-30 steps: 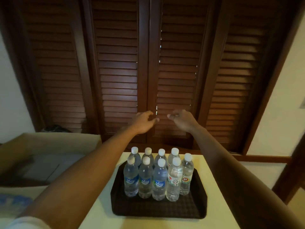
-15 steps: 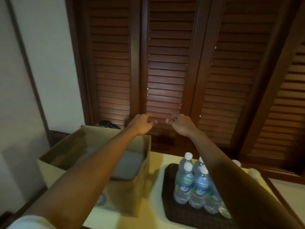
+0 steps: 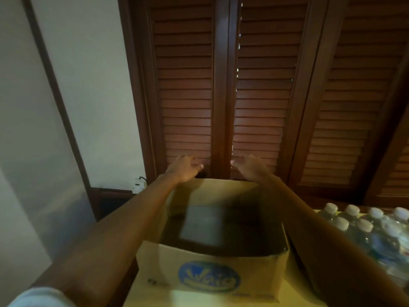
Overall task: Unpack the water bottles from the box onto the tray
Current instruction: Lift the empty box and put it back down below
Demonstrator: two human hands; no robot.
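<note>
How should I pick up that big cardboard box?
Probably take the box by its two short side walls, one hand from the left and one from the right. It is wide and open-topped, and looks empty, so the top rims give each grip an edge. Both hands hover above its far edge.

Both hands [image 3: 184, 168] [image 3: 251, 167] reach over open box [image 3: 212, 278].

A single head-worn camera looks forward and slightly down from close behind the open cardboard box [image 3: 212, 269], which fills the near centre. It faces the far louvred wooden doors [image 3: 223, 85]. Capped water bottles [image 3: 365, 229] show at the right edge; the picture is motion-blurred.
</note>
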